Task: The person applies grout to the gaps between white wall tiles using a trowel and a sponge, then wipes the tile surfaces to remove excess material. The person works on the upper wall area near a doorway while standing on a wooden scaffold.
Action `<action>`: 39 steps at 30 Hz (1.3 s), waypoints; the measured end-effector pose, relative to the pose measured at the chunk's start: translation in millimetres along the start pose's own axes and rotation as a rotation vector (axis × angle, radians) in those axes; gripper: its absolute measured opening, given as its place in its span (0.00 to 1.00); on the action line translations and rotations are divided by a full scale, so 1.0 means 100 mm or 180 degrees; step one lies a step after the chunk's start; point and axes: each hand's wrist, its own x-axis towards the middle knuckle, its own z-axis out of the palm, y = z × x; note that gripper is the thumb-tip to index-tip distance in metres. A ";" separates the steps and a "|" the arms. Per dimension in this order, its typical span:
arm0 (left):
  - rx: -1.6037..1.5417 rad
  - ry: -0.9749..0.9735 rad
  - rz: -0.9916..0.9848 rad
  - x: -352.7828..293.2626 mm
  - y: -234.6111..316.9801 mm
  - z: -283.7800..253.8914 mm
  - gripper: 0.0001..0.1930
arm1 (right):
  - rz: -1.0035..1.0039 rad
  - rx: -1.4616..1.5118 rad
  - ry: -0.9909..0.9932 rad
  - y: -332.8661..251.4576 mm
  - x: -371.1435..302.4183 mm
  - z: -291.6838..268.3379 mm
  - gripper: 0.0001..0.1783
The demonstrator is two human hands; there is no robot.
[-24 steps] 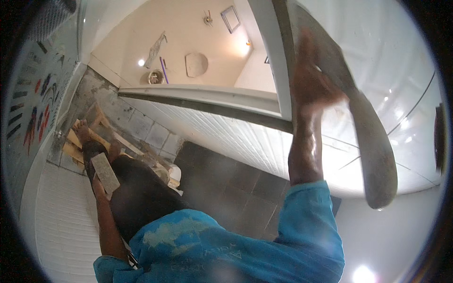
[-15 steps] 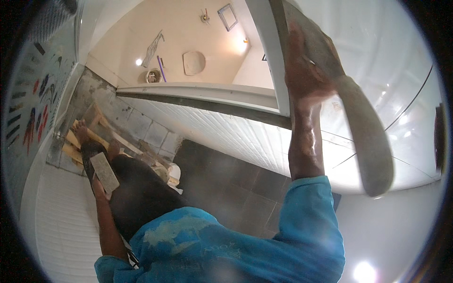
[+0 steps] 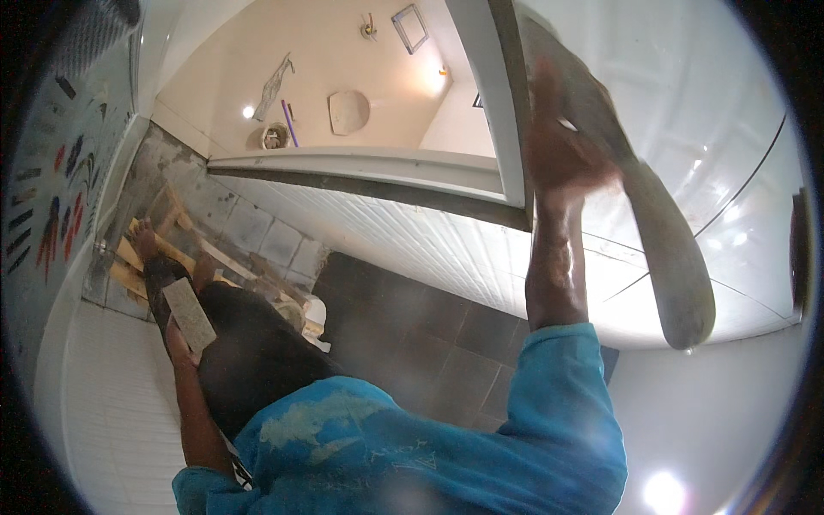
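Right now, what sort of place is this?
Probably a tiled room under renovation, perhaps a bathroom. White wall tiles, dark floor tiles, and wood scraps on bare ground. The right hand holds a long tool; the left hand holds a block.

Trowel (image 3: 661, 232) up in my right hand (image 3: 562, 159) against the wall (image 3: 687, 103), block (image 3: 189, 313) in my left hand (image 3: 176, 339), low down.

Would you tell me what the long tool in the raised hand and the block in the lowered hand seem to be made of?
The long tool in the right hand looks like a flat grey board, dull and mortar-smeared; wood or plastic, I cannot tell. The block in the left hand looks pale, rough and speckled, perhaps foam or stone.
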 end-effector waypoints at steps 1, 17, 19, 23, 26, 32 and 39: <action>-0.0048 -0.0042 0.0046 0.00 -0.01 -0.01 0.22 | 0.0225 0.0404 0.0190 0.00 0.01 -0.01 0.13; -0.0411 -0.0800 0.0531 -0.03 -0.25 -0.09 0.19 | 0.0659 0.0625 0.0142 0.05 -0.16 -0.13 0.10; -0.0358 -0.1061 0.0746 -0.13 -0.24 -0.07 0.19 | 0.0253 0.0242 -0.0036 0.09 -0.18 -0.16 0.10; -0.0263 -0.1147 0.0793 -0.02 -0.27 -0.15 0.20 | 0.0212 0.0037 0.0257 0.15 -0.20 -0.22 0.12; -0.0170 -0.0959 0.0556 0.25 -0.36 -0.28 0.22 | 0.0004 -0.0025 -0.0148 0.15 -0.12 -0.34 0.11; -0.0126 -0.0894 0.0473 0.66 -0.61 -0.46 0.26 | -0.0252 0.0363 -0.0990 0.22 0.43 -0.67 0.14; -0.0135 -0.0736 0.0406 0.73 -0.79 -0.49 0.26 | -0.0980 -0.0867 -0.1899 0.03 0.71 -0.69 0.18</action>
